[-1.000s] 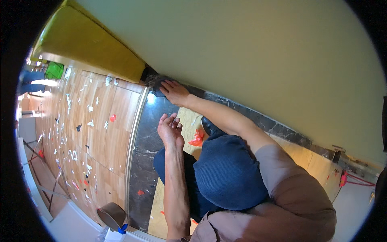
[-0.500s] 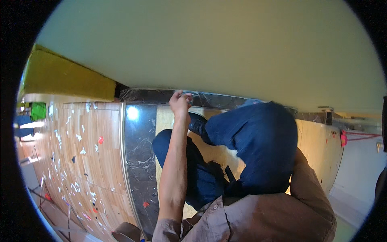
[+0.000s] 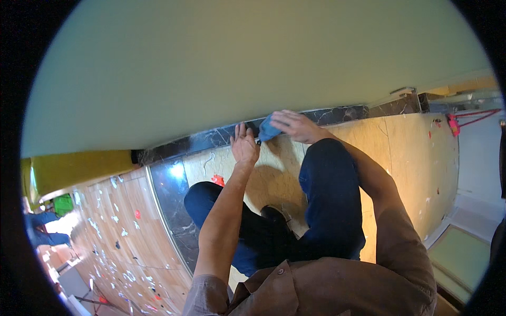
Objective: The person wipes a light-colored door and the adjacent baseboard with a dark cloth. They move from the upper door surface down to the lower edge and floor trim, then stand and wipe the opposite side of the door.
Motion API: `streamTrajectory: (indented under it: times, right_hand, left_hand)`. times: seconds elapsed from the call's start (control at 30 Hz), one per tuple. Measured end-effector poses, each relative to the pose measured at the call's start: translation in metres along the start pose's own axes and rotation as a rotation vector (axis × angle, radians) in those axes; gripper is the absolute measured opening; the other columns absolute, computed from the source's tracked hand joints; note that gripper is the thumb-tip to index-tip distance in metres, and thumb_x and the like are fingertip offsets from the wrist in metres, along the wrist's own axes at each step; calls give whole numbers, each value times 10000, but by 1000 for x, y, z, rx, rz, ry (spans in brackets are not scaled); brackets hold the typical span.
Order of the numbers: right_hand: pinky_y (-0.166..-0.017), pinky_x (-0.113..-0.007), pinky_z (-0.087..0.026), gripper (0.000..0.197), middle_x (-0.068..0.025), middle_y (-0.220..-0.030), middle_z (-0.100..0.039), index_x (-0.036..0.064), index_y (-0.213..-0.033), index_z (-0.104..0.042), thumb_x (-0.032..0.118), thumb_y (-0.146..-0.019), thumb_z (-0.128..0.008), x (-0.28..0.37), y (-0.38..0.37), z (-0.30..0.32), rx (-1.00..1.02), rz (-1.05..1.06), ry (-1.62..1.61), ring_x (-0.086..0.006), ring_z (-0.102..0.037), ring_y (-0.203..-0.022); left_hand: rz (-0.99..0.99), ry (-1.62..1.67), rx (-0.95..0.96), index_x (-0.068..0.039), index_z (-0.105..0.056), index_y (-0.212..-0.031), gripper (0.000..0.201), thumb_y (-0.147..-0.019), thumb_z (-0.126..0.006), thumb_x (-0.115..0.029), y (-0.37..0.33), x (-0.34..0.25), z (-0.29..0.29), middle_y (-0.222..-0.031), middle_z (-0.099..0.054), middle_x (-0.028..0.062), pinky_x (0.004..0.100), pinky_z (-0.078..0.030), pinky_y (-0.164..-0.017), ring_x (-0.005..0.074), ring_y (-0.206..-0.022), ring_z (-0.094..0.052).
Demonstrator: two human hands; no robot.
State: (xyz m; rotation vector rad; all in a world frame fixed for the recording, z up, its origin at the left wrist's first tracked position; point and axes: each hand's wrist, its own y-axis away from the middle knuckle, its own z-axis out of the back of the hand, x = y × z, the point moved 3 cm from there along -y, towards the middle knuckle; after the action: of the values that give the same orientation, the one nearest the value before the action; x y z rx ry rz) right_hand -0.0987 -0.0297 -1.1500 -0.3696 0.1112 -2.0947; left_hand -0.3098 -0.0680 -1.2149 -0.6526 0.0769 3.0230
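Crouching low, the person fills the near part of the view: a brown shirt across the lower edge, with dark blue trousers bent at both knees and a black shoe between them. Both forearms extend away from the body toward the foot of the wall. The left hand rests palm-down on the pale marble floor, fingers held straight and close together, their tips touching the dark skirting strip. The right hand lies just beside it, fingers curled and closed around a blue cloth, which is bunched against the skirting strip where the strip meets the floor. A small dark object sits at the cloth's lower edge, between the two hands; its kind cannot be told. Left of the marble, a glossy dark border tile runs away from the wall, and beyond it lies wooden flooring flecked with white and red spots. Above the skirting strip rises a plain pale green wall. At the far left edge, another person's blue sleeve shows near a green object.
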Motion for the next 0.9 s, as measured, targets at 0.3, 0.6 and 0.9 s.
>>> streamTrajectory:
  times: [0.3, 0.6, 0.9]
  right_hand:
    - [-1119, -486, -357, 387, -149, -1394, -530, 60, -1243, -597, 229, -896, -563, 15, -43, -86, -81, 228, -60, -318, -469, -1336]
    - [-1172, -499, -288, 484, -109, -1473, -483, 108, -1351, -557, 71, -871, -517, -90, 180, -62, -74, -321, 76, -313, -416, -1389]
    - [-741, -507, -542, 410, -281, -884, -690, 36, -1138, -690, 92, -760, -541, -156, 456, 48, -439, -1679, 267, -446, -686, -809]
  left_hand:
    - [8, -43, 103, 2, -598, -1234, 450, -793, -616, -85, 6, 49, -8, -1506, -410, 229, 528, -447, -1004, 378, -1382, -407]
    - [186, -93, 197, -51, -549, -1337, 537, -800, -552, -59, 0, 9, -9, -1544, -352, 222, 590, -365, -1078, 368, -1436, -330]
    - [-178, -41, 166, -98, -602, -1300, 478, -832, -517, -41, 6, -81, -51, -1564, -350, 160, 631, -325, -1094, 384, -1441, -325]
